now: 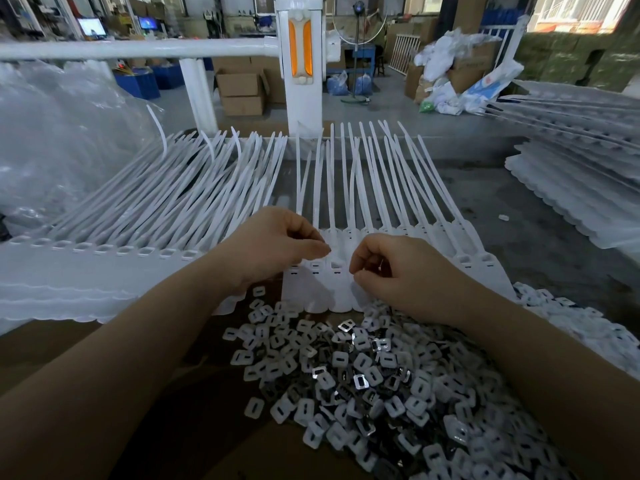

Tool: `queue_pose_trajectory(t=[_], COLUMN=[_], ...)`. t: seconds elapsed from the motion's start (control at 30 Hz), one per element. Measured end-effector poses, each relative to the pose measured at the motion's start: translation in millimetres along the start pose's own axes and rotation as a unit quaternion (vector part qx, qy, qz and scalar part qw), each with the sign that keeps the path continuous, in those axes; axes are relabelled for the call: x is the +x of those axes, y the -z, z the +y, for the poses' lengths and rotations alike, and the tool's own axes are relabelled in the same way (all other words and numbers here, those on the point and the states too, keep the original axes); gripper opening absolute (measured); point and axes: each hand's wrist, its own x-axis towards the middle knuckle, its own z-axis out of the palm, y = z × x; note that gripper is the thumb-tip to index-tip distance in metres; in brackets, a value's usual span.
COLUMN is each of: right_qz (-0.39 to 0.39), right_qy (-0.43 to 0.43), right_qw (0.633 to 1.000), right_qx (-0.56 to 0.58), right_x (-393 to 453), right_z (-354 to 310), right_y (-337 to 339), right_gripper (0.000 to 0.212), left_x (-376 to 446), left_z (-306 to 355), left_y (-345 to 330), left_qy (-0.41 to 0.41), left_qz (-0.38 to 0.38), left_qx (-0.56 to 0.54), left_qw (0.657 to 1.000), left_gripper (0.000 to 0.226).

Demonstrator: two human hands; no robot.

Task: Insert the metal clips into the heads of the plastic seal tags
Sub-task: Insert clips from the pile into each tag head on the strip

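- Lying side by side across the workbench [540, 216], the white seal tags [349, 188] run lengthwise away from the person, thin tails toward the far edge, flat heads toward the near edge.
- The left hand [273, 247] hovers over the heads at mid-row, thumb and forefinger closed together; what they pinch I cannot tell.
- The right hand [398, 271], just beside it, has curled fingers pinching a small metal clip [382, 264].
- A heap of loose clips [374, 375] covers the near edge beneath both forearms.
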Motion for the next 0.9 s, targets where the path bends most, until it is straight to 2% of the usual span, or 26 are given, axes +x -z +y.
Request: queue_pose_trajectory(t=[0.13,0.57,0.9], right_qz=[-0.001,0.006,0.004], right_qy=[0.002,-0.01,-0.013], right_qw=[1.0,1.0,1.0], right_qx=[-0.001,0.028,0.023], right_x=[0.9,2.6,1.4], right_z=[0.6,0.0,-2.4], right_y=[0.1,2.6,1.2], right_gripper=[0.01,0.019,0.02], left_x=[1.1,9.9,12.4], left_z=[-1.2,6.1,7.2], left_y=[-4.2,-28.5,-26.3], left_qy=[-0.005,-0.017,0.001], left_qz=[-0.012,-0.022,-0.036], left_qx=[0.068,0.183,0.191], left_qw=[0.998,0.983,0.981], left_gripper=[0.01,0.019,0.017])
